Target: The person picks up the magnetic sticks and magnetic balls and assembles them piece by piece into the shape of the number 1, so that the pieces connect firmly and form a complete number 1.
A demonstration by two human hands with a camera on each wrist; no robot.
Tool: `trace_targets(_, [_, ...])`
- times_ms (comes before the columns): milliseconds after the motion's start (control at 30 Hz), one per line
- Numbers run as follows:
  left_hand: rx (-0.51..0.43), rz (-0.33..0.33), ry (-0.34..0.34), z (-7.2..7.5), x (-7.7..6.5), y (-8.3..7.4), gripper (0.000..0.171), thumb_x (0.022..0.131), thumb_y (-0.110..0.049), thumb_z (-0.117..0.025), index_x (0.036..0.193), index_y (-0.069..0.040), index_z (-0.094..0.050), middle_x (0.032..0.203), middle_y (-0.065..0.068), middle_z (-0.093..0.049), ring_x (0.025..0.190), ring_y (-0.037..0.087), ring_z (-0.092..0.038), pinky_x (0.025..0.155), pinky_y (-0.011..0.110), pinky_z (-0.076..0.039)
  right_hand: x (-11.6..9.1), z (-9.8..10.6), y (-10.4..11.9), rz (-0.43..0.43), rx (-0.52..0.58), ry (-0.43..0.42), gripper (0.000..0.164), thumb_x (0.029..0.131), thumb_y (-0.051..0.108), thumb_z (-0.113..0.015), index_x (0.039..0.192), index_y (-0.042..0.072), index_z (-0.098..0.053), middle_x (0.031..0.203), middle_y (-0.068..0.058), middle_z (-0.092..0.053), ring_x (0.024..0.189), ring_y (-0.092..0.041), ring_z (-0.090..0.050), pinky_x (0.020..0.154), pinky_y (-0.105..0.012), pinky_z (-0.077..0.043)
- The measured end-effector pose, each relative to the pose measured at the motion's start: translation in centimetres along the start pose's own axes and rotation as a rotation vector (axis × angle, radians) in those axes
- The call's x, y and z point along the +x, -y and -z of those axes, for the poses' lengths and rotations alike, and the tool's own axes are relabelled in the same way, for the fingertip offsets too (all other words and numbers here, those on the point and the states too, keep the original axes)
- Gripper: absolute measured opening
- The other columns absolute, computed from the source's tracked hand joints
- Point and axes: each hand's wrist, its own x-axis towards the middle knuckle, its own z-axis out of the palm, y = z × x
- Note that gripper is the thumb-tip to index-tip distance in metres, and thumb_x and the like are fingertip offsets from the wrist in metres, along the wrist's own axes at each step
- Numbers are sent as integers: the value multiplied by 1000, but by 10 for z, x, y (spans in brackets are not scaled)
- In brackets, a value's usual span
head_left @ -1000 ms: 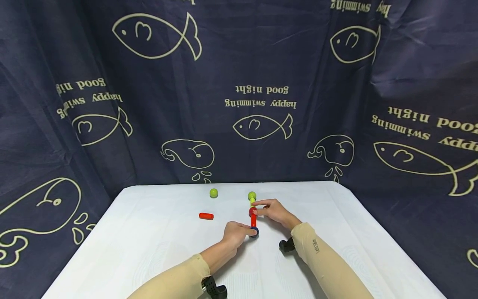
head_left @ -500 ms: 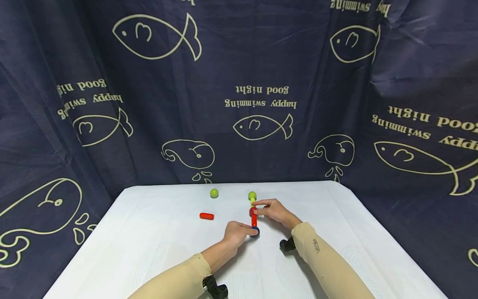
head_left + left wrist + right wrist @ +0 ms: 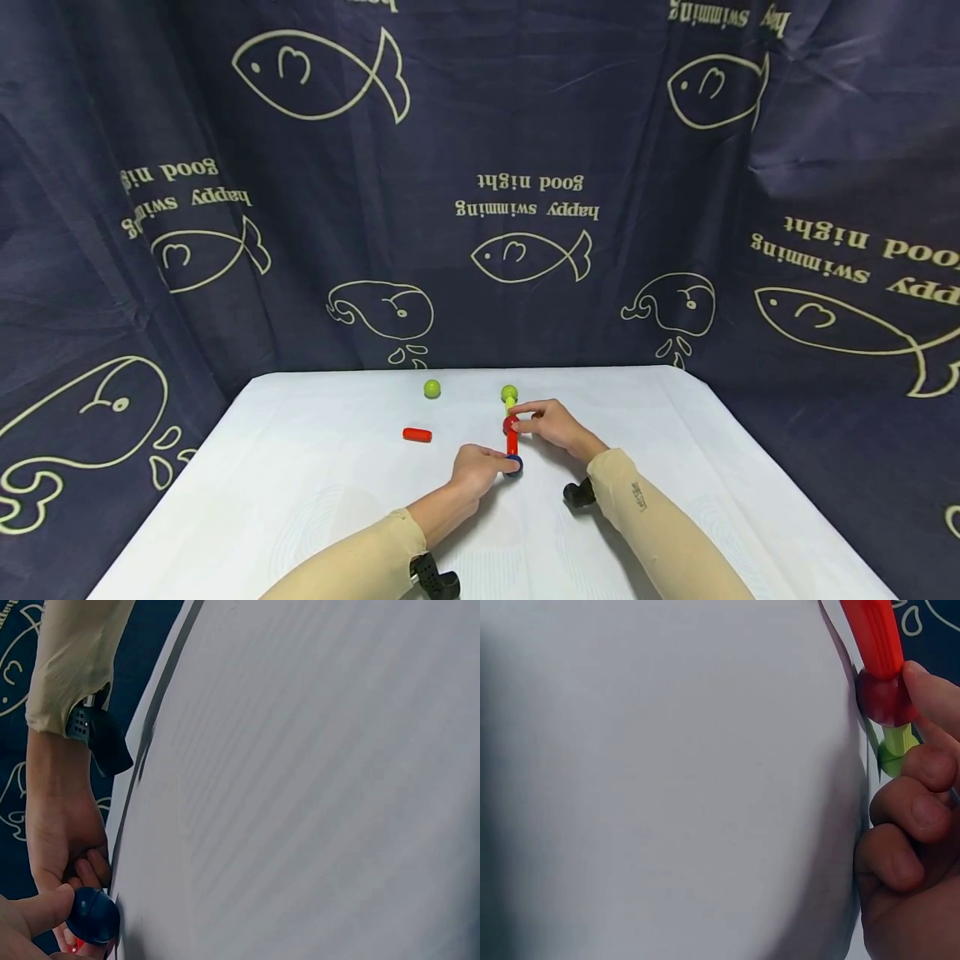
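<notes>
A chain of toy balls and rods runs front to back in the head view: a dark blue ball [image 3: 94, 916], a red rod [image 3: 874, 637], a dark red ball [image 3: 886, 697], a yellow-green rod [image 3: 510, 404] and a green ball [image 3: 509, 392]. At the near end my left hand [image 3: 474, 471] pinches the blue ball between thumb and fingers. My right hand [image 3: 551, 423] pinches the red ball in the middle, its other fingers curled in the right wrist view. Part of the red ball is hidden by the right fingers.
A loose red rod [image 3: 417, 435] lies left of the chain on the white table [image 3: 337, 500]. Farther back rests a separate green ball [image 3: 432, 388]. A dark blue curtain [image 3: 420, 183] with fish drawings hangs behind the table's far edge.
Both hands keep their hold on the chain and stay in nearly the same place. The whole head view has shifted very slightly.
</notes>
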Motion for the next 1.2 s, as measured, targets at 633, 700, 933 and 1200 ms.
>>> trace_targets(633, [20, -30, -13, -2, 1, -1, 20, 75, -18, -87, 82, -3, -75, 86, 3, -68, 84, 18, -56, 74, 33, -45, -13, -1, 4, 52, -22, -4, 47, 80, 25, -85, 124, 15, -73, 60, 5, -42, 53, -12, -35, 48, -24, -26])
trace_targets(700, [22, -28, -15, -2, 1, -2, 20, 75, -18, -87, 81, -3, -75, 86, 3, -69, 84, 18, -56, 74, 33, -45, -15, -1, 4, 55, -19, -18, 46, 80, 24, -85, 124, 15, -73, 60, 4, -42, 52, -12, -35, 47, -24, -26])
trace_targets(933, [32, -27, -26, -3, 3, -1, 20, 75, -18, -87, 80, -3, -74, 83, 3, -68, 81, 18, -55, 70, 31, -44, -20, -4, 7, 68, 10, -26, 47, 79, 18, -85, 124, 13, -72, 60, 4, -43, 52, -12, -34, 47, -23, -24])
trace_targets(1200, [33, -44, -36, -4, 5, 1, 20, 75, -18, -87, 79, -4, -74, 78, 1, -68, 80, 16, -57, 72, 32, -46, -23, -6, 5, 82, 37, 5, 53, 80, 17, -84, 130, 11, -68, 60, 4, -42, 52, -12, -33, 47, -23, -25])
